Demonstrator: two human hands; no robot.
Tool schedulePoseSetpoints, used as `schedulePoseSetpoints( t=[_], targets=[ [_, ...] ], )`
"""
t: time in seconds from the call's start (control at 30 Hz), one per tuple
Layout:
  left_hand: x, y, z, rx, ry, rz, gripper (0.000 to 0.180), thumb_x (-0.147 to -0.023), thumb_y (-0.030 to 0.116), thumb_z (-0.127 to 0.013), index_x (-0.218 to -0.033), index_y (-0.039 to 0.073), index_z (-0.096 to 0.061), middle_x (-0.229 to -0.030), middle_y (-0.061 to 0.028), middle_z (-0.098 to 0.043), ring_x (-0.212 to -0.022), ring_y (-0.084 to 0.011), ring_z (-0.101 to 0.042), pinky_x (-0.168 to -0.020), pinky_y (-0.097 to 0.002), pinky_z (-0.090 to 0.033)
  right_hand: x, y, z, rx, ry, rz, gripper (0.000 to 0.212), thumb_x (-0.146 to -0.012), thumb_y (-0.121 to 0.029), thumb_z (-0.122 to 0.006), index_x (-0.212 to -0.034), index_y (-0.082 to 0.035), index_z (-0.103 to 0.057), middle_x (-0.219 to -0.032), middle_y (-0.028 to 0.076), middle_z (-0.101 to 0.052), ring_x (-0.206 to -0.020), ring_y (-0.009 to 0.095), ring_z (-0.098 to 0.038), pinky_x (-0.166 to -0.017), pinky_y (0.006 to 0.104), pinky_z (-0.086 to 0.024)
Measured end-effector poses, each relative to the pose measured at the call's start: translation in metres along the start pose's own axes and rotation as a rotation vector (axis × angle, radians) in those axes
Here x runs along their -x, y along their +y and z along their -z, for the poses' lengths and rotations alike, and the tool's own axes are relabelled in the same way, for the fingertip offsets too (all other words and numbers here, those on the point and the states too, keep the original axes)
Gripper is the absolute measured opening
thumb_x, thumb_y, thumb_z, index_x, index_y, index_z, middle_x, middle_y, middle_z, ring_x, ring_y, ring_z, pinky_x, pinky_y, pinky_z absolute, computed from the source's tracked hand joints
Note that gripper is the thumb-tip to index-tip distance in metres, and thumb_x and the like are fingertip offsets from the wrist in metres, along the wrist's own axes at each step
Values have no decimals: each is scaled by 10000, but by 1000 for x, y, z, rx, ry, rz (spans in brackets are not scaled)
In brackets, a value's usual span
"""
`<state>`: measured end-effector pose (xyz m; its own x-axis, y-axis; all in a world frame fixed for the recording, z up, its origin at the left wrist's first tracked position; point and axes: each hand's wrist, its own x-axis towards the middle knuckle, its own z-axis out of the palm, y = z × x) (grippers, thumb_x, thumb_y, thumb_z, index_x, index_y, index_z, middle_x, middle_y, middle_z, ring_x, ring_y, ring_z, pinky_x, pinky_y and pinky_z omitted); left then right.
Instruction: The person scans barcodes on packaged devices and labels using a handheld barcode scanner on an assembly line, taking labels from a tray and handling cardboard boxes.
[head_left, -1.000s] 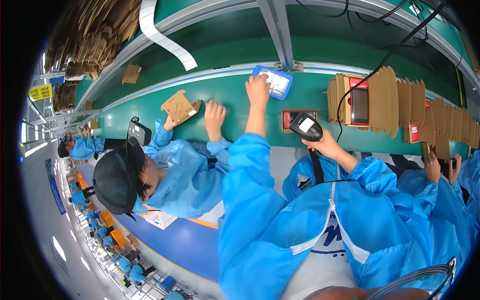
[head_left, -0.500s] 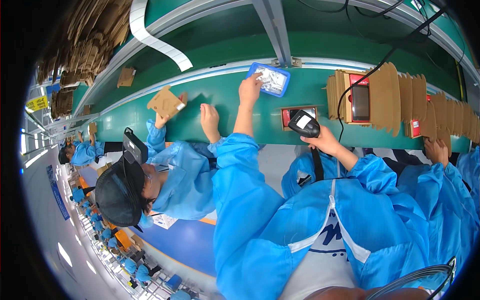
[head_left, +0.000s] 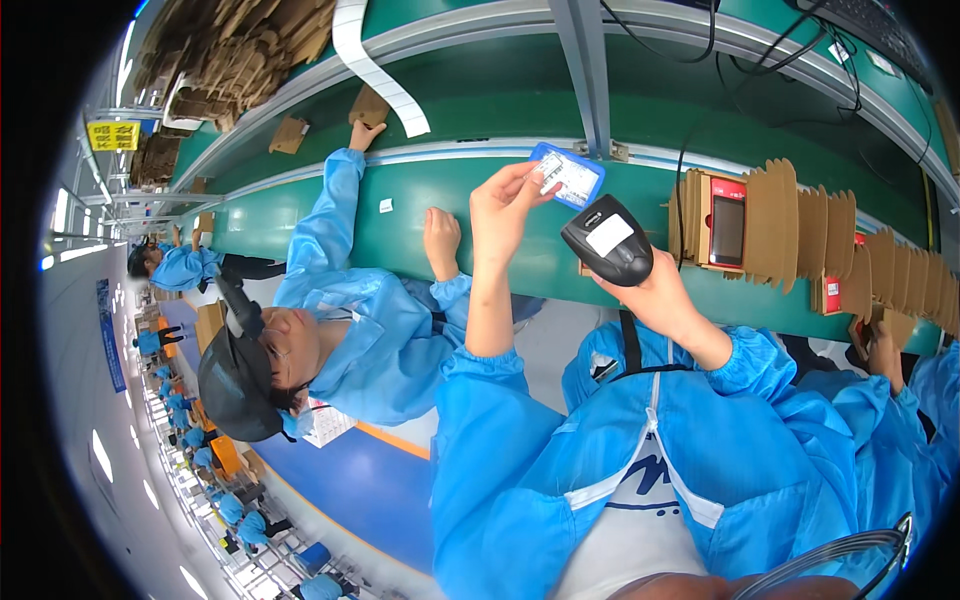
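Scanner (head_left: 608, 240), black w/ white label on top, at approx. 2 o'clock in view; gripped in R hand (head_left: 652, 290), most fingers hidden under it; L hand (head_left: 505, 207) at 10 o'clock from scanner, fingertips pinched close together by blue tray (head_left: 597, 180) of white slips (head_left: 572, 180); can't tell for sure if holding a slip; tray at 11 o'clock from scanner, on green bench (head_left: 395, 245); brown boxes (head_left: 770, 215) in a row at 3 o'clock, w/ dark-screened gadget (head_left: 728, 230) in front; step in hand, prob. picking a slip, scanner at the ready; next move, at a guess, calls for a small, firm pinch on just one slip, plus a steady R hand.
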<state>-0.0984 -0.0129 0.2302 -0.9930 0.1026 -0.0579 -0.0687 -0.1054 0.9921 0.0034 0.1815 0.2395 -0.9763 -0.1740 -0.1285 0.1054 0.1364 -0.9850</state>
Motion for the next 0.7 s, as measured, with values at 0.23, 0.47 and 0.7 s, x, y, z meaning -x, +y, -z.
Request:
schedulePoseSetpoints(
  t=[0.23, 0.47, 0.7],
  targets=[
    [14, 49, -18, -23, -32, -86, 245, -916, 18, -576, -1109, -133, -577, -998, -189, -672, -904, -248, -677, -798, -321, -573, 4, -23, 4, -57, 15, 80, 351, -792, -141, -723, -1090, 0, -601, -1000, 139, -681, -934, 244, -670, -804, 337, -513],
    [76, -33, 6, 307, 68, 63, 139, -917, 126, -589, -1002, 16, -605, -999, -116, -652, -900, -208, -651, -762, -364, -540, 48, -14, 41, -355, 169, -25, 327, -784, -51, -734, -1082, 9, -615, -1001, 76, -680, -919, 128, -627, -820, 297, -497],
    [119, -217, -48, -159, 300, 268, 120, -855, 140, -689, -875, 35, -634, -765, 0, -613, -683, -110, -569, -666, -250, -466, 74, 6, 68, -315, 171, -210, 305, -800, -156, -755, -1044, -15, -639, -787, 25, -653, -624, 61, -573, -563, 238, -479]
  ],
)
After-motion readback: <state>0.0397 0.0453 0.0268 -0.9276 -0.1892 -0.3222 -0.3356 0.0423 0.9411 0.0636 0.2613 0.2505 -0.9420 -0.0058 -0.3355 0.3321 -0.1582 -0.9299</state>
